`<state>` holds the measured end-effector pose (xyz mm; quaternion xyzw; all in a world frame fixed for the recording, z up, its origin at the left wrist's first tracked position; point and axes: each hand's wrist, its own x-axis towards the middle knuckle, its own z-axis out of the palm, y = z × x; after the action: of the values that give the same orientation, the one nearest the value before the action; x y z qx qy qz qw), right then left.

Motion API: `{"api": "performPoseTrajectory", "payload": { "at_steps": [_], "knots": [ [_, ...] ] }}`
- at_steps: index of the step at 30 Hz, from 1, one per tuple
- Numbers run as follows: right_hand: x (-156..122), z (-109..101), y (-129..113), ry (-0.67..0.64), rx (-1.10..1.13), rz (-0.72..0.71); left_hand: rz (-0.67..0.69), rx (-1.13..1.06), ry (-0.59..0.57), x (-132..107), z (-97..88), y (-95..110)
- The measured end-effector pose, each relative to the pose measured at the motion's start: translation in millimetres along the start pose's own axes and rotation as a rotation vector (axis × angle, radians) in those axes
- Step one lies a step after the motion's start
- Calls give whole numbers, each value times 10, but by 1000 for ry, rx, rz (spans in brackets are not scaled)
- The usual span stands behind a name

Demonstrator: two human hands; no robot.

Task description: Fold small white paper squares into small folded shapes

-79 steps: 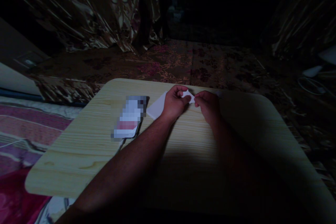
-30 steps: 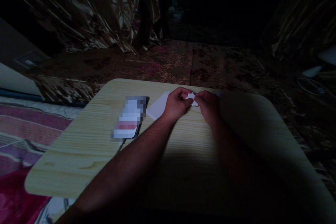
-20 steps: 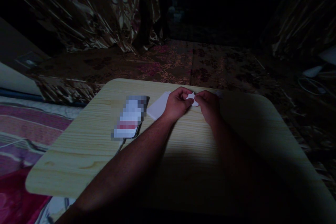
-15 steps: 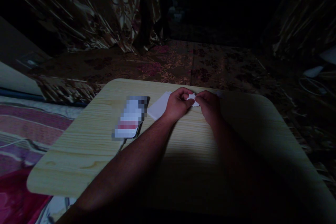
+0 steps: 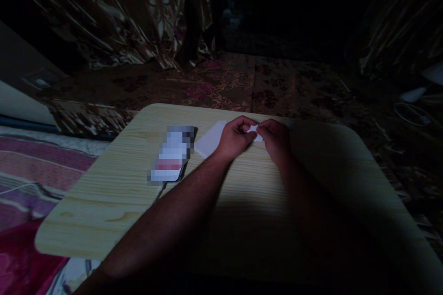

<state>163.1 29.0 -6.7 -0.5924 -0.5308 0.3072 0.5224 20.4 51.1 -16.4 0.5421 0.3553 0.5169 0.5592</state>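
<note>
Both my hands meet over the far middle of a light wooden table (image 5: 114, 193). My left hand (image 5: 233, 138) and my right hand (image 5: 277, 140) each pinch a small folded piece of white paper (image 5: 255, 132) between thumb and fingers. Only a sliver of the paper shows between the fingertips. A white sheet of paper (image 5: 209, 140) lies flat on the table, partly under my left hand. The right half of the table is in deep shadow.
A phone (image 5: 171, 154) lies on the table left of the sheet, with a cable running from its near end. Patterned floor covering (image 5: 242, 85) and shiny curtains (image 5: 114, 14) lie beyond. Striped bedding (image 5: 31, 170) is at the left. White objects and a cord (image 5: 413, 101) sit far right.
The hands have closed in on the small paper, so less of it shows now. Both hands have shifted slightly to the right since the earliest frame.
</note>
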Motion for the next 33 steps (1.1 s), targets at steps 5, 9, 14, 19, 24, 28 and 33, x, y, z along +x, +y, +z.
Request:
{"api": "performPoseTrajectory", "payload": {
  "at_steps": [5,9,14,19,24,28,33],
  "knots": [
    [-5,4,10,-1,27,-28,16,7,-17,-7,5,7],
    [3,8,12,13,60,-4,6,-4,-3,-10,9,17],
    [11,12,10,0,37,16,3,-24,40,-3,11,18],
    [0,29,-5,-15,117,27,26,-46,22,-3,16,17],
    [10,25,-8,4,57,2,17,-41,26,-10,15,31],
    [10,20,-11,-10,69,17,16,-30,64,-4,-4,34],
    [7,27,-13,-31,106,48,30,-61,86,14,-3,28]
  ]
}}
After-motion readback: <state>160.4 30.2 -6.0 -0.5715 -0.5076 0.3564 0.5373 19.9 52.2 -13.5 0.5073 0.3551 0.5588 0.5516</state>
